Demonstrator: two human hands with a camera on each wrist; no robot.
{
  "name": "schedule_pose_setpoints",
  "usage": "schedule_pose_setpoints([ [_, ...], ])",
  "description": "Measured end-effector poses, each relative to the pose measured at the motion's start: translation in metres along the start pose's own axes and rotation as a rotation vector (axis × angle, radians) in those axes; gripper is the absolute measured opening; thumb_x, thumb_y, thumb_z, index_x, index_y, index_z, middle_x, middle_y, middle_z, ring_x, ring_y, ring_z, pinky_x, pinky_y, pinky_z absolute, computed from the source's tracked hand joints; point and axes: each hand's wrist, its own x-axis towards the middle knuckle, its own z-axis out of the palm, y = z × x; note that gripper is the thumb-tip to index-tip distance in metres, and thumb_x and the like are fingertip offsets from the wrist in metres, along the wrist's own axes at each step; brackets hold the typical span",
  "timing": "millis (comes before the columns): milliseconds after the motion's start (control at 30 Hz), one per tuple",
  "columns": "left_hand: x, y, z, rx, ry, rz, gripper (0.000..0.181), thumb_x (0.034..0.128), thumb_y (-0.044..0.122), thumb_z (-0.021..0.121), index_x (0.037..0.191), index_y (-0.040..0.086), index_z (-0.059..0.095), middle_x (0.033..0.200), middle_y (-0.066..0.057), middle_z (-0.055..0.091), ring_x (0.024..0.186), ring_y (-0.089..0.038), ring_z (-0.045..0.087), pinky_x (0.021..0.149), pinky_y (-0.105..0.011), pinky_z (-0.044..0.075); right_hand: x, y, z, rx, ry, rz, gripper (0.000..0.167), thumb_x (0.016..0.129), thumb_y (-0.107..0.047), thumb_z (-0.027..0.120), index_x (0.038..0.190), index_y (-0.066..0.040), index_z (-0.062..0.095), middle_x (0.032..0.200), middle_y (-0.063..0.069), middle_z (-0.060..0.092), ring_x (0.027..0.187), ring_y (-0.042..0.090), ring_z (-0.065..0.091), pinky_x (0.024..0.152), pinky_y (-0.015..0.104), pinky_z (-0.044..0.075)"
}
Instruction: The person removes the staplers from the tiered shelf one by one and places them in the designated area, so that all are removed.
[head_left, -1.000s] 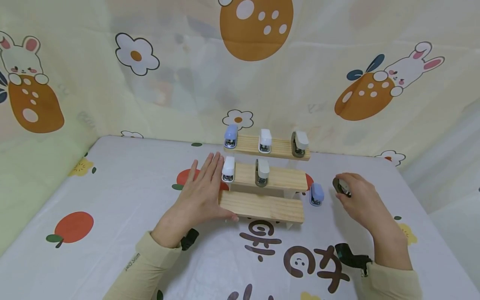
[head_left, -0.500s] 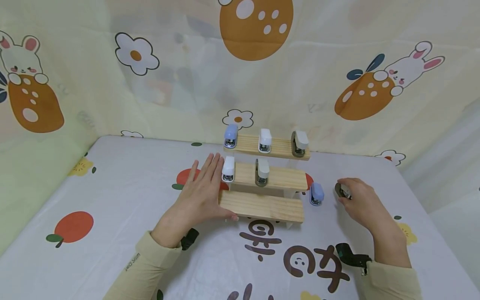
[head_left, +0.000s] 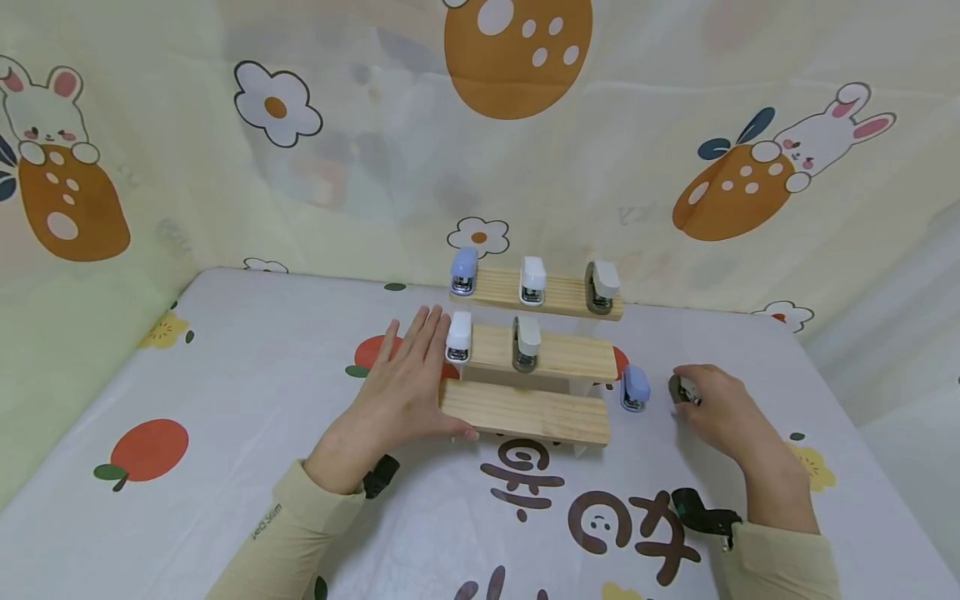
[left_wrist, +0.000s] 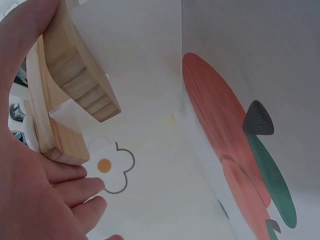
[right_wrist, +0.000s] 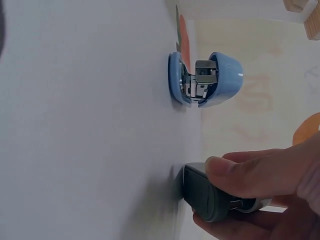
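Right hand pinches 1 gray stapler; straight-fingered left hand touches the rack.

A person's right-hand grip pinches a dark grey stapler; near it, a blue stapler stands on the pale worktop.

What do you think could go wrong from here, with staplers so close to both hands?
The right hand holds a gray stapler, and the blue stapler stands on the table between that and the wooden shelf, so a low sweep leftward might topple it. The left hand lies beside the white stapler at the left end of the middle tier, so a small shift could nudge that one off.
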Motion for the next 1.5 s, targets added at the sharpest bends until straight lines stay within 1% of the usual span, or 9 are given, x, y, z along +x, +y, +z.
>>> schedule_pose_setpoints([
  [200, 0.000, 0.000, 0.000, 0.004, 0.004, 0.005, 0.146, 0.0560, 0.077, 0.079, 0.158, -0.001, 0.009, 0.167, -0.017, 0.011, 0.156, -0.029, 0.005, 0.125, -0.054, 0.004, 0.002, 0.001, 0.002, 0.006, 0.033, -0.013, 0.050, 0.086, 0.003, 0.065, 0.132, 0.014, 0.049, 0.133, 0.042, 0.045, 0.121, 0.057, 0.045, 0.101, 0.068, 0.039],
  [400, 0.001, 0.001, -0.001, -0.009, -0.005, -0.005, 0.147, 0.0558, 0.076, 0.080, 0.158, 0.000, 0.009, 0.167, -0.016, 0.011, 0.156, -0.029, 0.005, 0.126, -0.053, 0.002, 0.003, 0.003, 0.003, 0.006, 0.013, -0.023, 0.052, 0.084, 0.006, 0.063, 0.133, 0.014, 0.048, 0.135, 0.042, 0.043, 0.123, 0.058, 0.043, 0.101, 0.069, 0.039],
  [600, 0.001, 0.001, -0.001, -0.012, -0.010, -0.013, 0.146, 0.0561, 0.076, 0.080, 0.158, 0.000, 0.008, 0.167, -0.016, 0.011, 0.156, -0.028, 0.005, 0.126, -0.053, 0.003, 0.004, 0.002, 0.004, 0.002, -0.005, 0.003, 0.055, 0.083, 0.005, 0.065, 0.135, 0.013, 0.048, 0.137, 0.041, 0.041, 0.121, 0.057, 0.044, 0.100, 0.069, 0.040],
  [833, 0.002, 0.001, -0.001, -0.006, -0.009, -0.010, 0.145, 0.0569, 0.076, 0.080, 0.158, 0.001, 0.008, 0.167, -0.016, 0.011, 0.156, -0.028, 0.005, 0.126, -0.053, 0.005, 0.005, 0.003, 0.006, 0.011, 0.005, 0.007, 0.057, 0.082, 0.006, 0.066, 0.135, 0.013, 0.046, 0.137, 0.041, 0.041, 0.123, 0.058, 0.043, 0.101, 0.070, 0.038],
  [967, 0.002, 0.002, -0.001, -0.009, -0.011, -0.010, 0.145, 0.0572, 0.075, 0.080, 0.158, 0.001, 0.009, 0.167, -0.016, 0.011, 0.156, -0.029, 0.005, 0.126, -0.053, 0.004, 0.006, 0.004, 0.006, 0.016, -0.017, 0.029, 0.059, 0.081, 0.006, 0.066, 0.136, 0.011, 0.045, 0.138, 0.042, 0.040, 0.121, 0.057, 0.043, 0.100, 0.070, 0.039],
  [1133, 0.002, 0.002, 0.000, -0.013, -0.014, -0.014, 0.145, 0.0571, 0.075, 0.081, 0.158, 0.001, 0.009, 0.167, -0.016, 0.011, 0.156, -0.028, 0.005, 0.126, -0.052, 0.004, 0.008, 0.003, 0.008, 0.028, -0.060, 0.072, 0.061, 0.082, 0.004, 0.067, 0.139, 0.009, 0.044, 0.141, 0.041, 0.036, 0.125, 0.057, 0.040, 0.102, 0.070, 0.037],
  [1267, 0.001, 0.001, 0.000, -0.019, -0.018, -0.015, 0.145, 0.0571, 0.075, 0.081, 0.158, 0.001, 0.008, 0.167, -0.015, 0.010, 0.156, -0.028, 0.004, 0.126, -0.052, 0.002, 0.008, 0.000, 0.006, 0.038, -0.083, 0.093, 0.066, 0.084, -0.002, 0.070, 0.142, 0.009, 0.039, 0.145, 0.041, 0.028, 0.129, 0.059, 0.034, 0.104, 0.071, 0.035],
  [1367, 0.001, 0.001, 0.000, -0.019, -0.016, -0.014, 0.145, 0.0571, 0.075, 0.080, 0.158, 0.001, 0.008, 0.167, -0.016, 0.011, 0.156, -0.028, 0.004, 0.126, -0.052, 0.003, 0.005, -0.005, 0.002, 0.039, -0.060, 0.087, 0.069, 0.086, -0.006, 0.070, 0.144, 0.008, 0.036, 0.147, 0.042, 0.023, 0.131, 0.060, 0.030, 0.103, 0.072, 0.035],
  [1500, 0.001, 0.001, 0.001, -0.019, -0.011, -0.013, 0.145, 0.0573, 0.075, 0.080, 0.158, 0.000, 0.009, 0.167, -0.016, 0.011, 0.156, -0.029, 0.005, 0.126, -0.052, 0.003, -0.001, -0.011, -0.009, 0.050, 0.025, 0.045, 0.063, 0.090, -0.010, 0.065, 0.144, 0.007, 0.037, 0.148, 0.042, 0.022, 0.131, 0.060, 0.029, 0.102, 0.074, 0.034],
])
